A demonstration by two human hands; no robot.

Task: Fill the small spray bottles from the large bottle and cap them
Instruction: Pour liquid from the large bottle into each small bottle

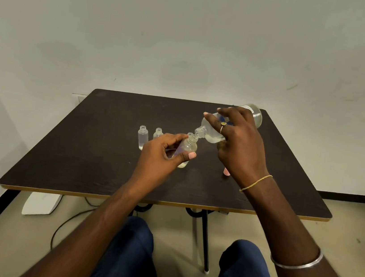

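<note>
My right hand (238,144) grips the large clear bottle (211,128), tipped down to the left with its open neck right at the mouth of a small clear bottle (188,147). My left hand (163,154) holds that small bottle tilted above the dark table (80,159); its thumb lies across the bottle's front. A little liquid shows in the small bottle's bottom and in the large bottle's lower side. Two more small uncapped bottles, one at the left (142,136) and one beside it (158,133), stand upright just beyond my left hand.
A small pink cap-like object (226,171) lies on the table under my right wrist, partly hidden. The table stands against a white wall. On the floor below its front edge are a white pedal-like object (41,204) and a cable; my knees sit close to the table's front.
</note>
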